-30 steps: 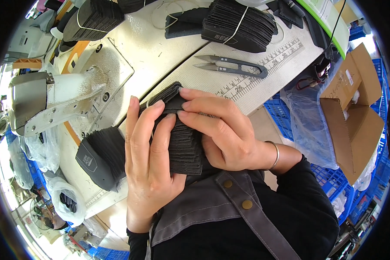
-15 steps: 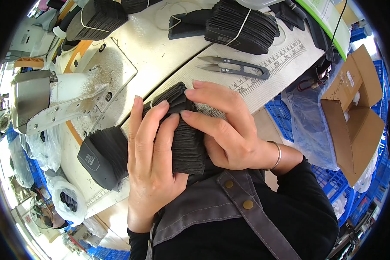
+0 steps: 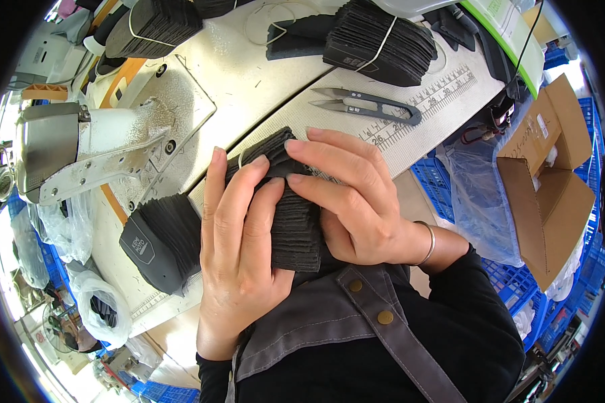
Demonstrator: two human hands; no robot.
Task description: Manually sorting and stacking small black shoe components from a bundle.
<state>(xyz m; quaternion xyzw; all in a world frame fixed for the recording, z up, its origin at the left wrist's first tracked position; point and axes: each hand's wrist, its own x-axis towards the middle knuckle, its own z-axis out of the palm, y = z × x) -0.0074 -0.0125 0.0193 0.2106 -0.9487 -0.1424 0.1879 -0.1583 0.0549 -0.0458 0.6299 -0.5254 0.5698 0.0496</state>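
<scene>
Between my two hands is a stack of black fabric pieces (image 3: 296, 228), its layered edges facing up, close in front of my apron. My left hand (image 3: 238, 242) wraps over its left side, fingertips pressed on the top; a pale band shows beside them. On the right side my right hand (image 3: 356, 201) grips the stack, its index and middle fingertips on the upper edge and the thumb lower down, partly hidden. Left of my left hand stands another stack of black pieces (image 3: 158, 245). Beyond my right hand lie dark thread snips (image 3: 366, 105), blades apart, on the table.
A sewing machine (image 3: 81, 154) stands at left on the white table (image 3: 249, 87). Banded black stacks (image 3: 380, 43) lie at the far side, with another banded stack (image 3: 154, 30) at far left. An open cardboard box (image 3: 541, 195) and blue crates (image 3: 511, 282) are at right.
The view has shifted very slightly. Both hands keep nearly the same hold on the stack, with only small finger movements.
</scene>
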